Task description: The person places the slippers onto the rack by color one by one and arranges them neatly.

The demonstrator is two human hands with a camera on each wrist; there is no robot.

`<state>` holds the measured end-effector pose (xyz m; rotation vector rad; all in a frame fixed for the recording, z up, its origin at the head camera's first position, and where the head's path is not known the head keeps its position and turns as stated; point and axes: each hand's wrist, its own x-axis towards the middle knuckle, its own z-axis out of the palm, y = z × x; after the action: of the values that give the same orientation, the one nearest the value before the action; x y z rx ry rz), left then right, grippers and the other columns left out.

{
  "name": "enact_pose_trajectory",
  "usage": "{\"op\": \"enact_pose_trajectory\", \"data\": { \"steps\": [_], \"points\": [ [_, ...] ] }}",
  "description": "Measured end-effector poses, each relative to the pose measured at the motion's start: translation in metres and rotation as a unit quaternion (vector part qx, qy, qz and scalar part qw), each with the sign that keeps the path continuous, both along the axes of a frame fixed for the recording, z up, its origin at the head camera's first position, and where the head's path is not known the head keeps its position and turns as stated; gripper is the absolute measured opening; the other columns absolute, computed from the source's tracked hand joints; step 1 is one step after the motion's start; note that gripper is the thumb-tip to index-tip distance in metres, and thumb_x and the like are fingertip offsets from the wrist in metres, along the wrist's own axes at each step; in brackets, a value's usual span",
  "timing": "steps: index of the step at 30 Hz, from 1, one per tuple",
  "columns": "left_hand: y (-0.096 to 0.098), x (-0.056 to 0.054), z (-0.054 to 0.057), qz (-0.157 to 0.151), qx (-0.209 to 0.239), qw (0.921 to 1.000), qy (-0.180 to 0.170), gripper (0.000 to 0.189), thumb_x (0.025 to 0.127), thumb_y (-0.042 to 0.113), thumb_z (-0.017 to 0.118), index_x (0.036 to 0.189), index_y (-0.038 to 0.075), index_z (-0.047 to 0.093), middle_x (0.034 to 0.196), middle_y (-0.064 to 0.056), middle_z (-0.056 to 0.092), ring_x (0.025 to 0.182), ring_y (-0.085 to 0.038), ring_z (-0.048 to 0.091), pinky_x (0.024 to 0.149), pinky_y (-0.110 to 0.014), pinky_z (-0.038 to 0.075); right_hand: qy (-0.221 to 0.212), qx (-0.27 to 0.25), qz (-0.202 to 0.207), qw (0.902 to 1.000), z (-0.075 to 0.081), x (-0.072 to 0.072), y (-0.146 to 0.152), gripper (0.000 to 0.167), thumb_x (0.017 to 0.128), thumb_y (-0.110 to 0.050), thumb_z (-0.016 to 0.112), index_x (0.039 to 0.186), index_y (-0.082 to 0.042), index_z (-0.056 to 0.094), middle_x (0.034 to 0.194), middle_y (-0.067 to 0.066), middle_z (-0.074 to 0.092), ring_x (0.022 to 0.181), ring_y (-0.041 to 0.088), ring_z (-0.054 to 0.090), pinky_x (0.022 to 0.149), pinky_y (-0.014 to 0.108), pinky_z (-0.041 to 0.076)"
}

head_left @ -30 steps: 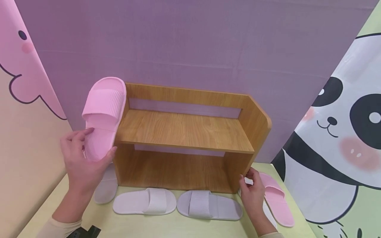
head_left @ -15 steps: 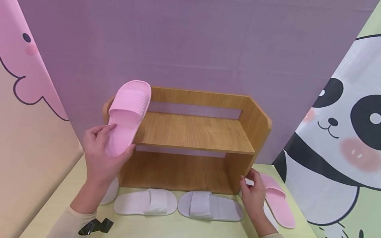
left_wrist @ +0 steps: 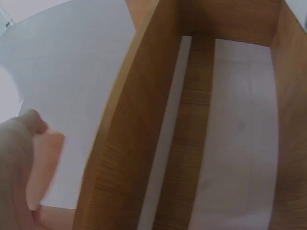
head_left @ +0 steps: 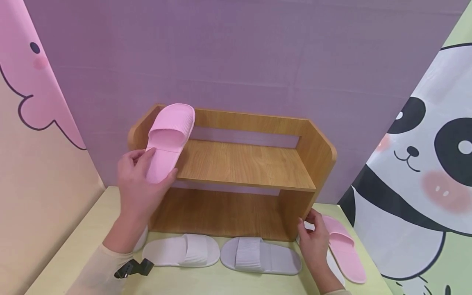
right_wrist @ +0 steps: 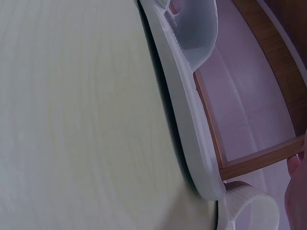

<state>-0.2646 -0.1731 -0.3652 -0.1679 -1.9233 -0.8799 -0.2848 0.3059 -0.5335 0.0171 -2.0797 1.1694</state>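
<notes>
A pink slipper [head_left: 171, 126] is pinched at its heel between the thumb and fingers of my left hand [head_left: 140, 192]. It is tilted toe up, in front of the left part of a wooden two-tier shoe rack [head_left: 239, 164]. In the left wrist view only the slipper's blurred heel [left_wrist: 45, 165] shows, beside the rack's side panel [left_wrist: 127, 124]. My right hand [head_left: 313, 237] grips the lower front edge of the rack's right side. At the right wrist view's edge, some fingers [right_wrist: 293, 165] touch the wooden panel [right_wrist: 261, 157].
A white slipper [head_left: 162, 250] and a grey slipper [head_left: 282, 258] lie before the rack. Right of it lie another pink slipper [head_left: 348, 256] and a white one [head_left: 333, 266], partly hidden by my right hand. A pale slipper [head_left: 141, 239] shows behind my left forearm.
My left hand has carried the pink slipper rightward, from beside the rack's left end to in front of its upper shelf. The right hand stays on the rack.
</notes>
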Motion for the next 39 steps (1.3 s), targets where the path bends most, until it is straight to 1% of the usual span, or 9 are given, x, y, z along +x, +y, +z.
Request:
{"op": "enact_pose_trajectory", "data": {
  "steps": [3, 6, 11, 14, 22, 25, 28, 34, 39],
  "points": [
    [0.003, 0.0, 0.005, 0.016, -0.012, 0.9994, -0.027, 0.072, 0.082, 0.034, 0.092, 0.141, 0.0, 0.071, 0.136, -0.028, 0.057, 0.129, -0.046, 0.05, 0.096, -0.062, 0.046, 0.001, -0.001, 0.0, 1.0, 0.0, 0.0, 0.0, 0.039, 0.101, 0.003, 0.073, 0.139, -0.004, 0.066, 0.119, 0.01, 0.076, 0.102, 0.0, 0.063, 0.076, 0.006, 0.054],
    [0.007, 0.003, 0.009, 0.023, -0.018, 0.9982, -0.053, 0.071, 0.084, 0.034, 0.091, 0.141, -0.002, 0.07, 0.136, -0.029, 0.057, 0.129, -0.047, 0.051, 0.099, -0.063, 0.047, 0.001, -0.002, 0.0, 1.0, 0.001, 0.0, 0.0, 0.039, 0.101, 0.004, 0.073, 0.139, -0.004, 0.066, 0.12, 0.01, 0.076, 0.103, 0.001, 0.063, 0.076, 0.007, 0.054],
    [0.014, 0.008, 0.015, 0.03, -0.014, 0.9932, -0.112, 0.071, 0.088, 0.036, 0.089, 0.144, -0.001, 0.069, 0.14, -0.026, 0.057, 0.131, -0.046, 0.05, 0.102, -0.063, 0.047, -0.003, -0.002, 0.002, 1.0, 0.003, 0.001, -0.001, 0.039, 0.102, 0.002, 0.072, 0.14, -0.004, 0.066, 0.121, 0.009, 0.076, 0.103, 0.002, 0.063, 0.077, 0.006, 0.054],
    [0.016, 0.01, 0.017, 0.039, -0.023, 0.9901, -0.133, 0.07, 0.089, 0.036, 0.088, 0.145, -0.002, 0.068, 0.141, -0.027, 0.056, 0.132, -0.046, 0.049, 0.102, -0.064, 0.047, -0.002, 0.001, 0.001, 1.0, 0.004, 0.001, 0.0, 0.039, 0.102, 0.002, 0.072, 0.14, -0.005, 0.065, 0.121, 0.01, 0.076, 0.104, 0.001, 0.063, 0.077, 0.006, 0.054],
    [0.019, 0.011, 0.02, 0.058, -0.029, 0.9842, -0.165, 0.073, 0.092, 0.036, 0.085, 0.147, -0.007, 0.064, 0.142, -0.029, 0.056, 0.133, -0.048, 0.048, 0.104, -0.065, 0.047, 0.007, 0.0, 0.004, 1.0, 0.002, 0.0, 0.001, 0.039, 0.101, 0.003, 0.073, 0.139, -0.004, 0.066, 0.119, 0.011, 0.076, 0.102, 0.0, 0.063, 0.076, 0.006, 0.054],
    [0.02, 0.011, 0.021, 0.062, -0.032, 0.9806, -0.183, 0.075, 0.092, 0.037, 0.084, 0.148, -0.008, 0.062, 0.143, -0.03, 0.055, 0.134, -0.048, 0.047, 0.106, -0.065, 0.046, 0.008, 0.002, 0.003, 1.0, 0.002, -0.001, 0.0, 0.039, 0.101, 0.003, 0.073, 0.139, -0.003, 0.066, 0.119, 0.011, 0.076, 0.102, 0.0, 0.063, 0.076, 0.006, 0.054],
    [0.021, 0.011, 0.021, 0.07, -0.04, 0.9765, -0.2, 0.076, 0.092, 0.038, 0.084, 0.149, -0.008, 0.061, 0.144, -0.03, 0.055, 0.134, -0.048, 0.047, 0.105, -0.066, 0.049, 0.008, 0.004, 0.002, 1.0, 0.001, -0.001, 0.0, 0.039, 0.102, 0.003, 0.073, 0.139, -0.003, 0.066, 0.118, 0.01, 0.076, 0.102, 0.0, 0.063, 0.076, 0.006, 0.054],
    [0.022, 0.008, 0.019, 0.084, -0.067, 0.9717, -0.21, 0.073, 0.093, 0.039, 0.082, 0.142, -0.012, 0.063, 0.138, -0.032, 0.058, 0.127, -0.05, 0.051, 0.101, -0.066, 0.053, 0.009, 0.003, 0.0, 1.0, 0.0, 0.0, 0.0, 0.039, 0.102, 0.002, 0.073, 0.139, -0.004, 0.066, 0.118, 0.01, 0.076, 0.101, 0.0, 0.063, 0.075, 0.006, 0.054],
    [0.021, 0.006, 0.02, 0.088, -0.082, 0.9709, -0.207, 0.072, 0.094, 0.04, 0.08, 0.138, -0.015, 0.065, 0.135, -0.034, 0.061, 0.124, -0.052, 0.054, 0.102, -0.066, 0.052, 0.006, 0.004, -0.004, 1.0, -0.001, -0.001, 0.0, 0.039, 0.102, 0.002, 0.073, 0.139, -0.004, 0.066, 0.12, 0.01, 0.077, 0.102, 0.0, 0.062, 0.074, 0.006, 0.053]
  ]
}}
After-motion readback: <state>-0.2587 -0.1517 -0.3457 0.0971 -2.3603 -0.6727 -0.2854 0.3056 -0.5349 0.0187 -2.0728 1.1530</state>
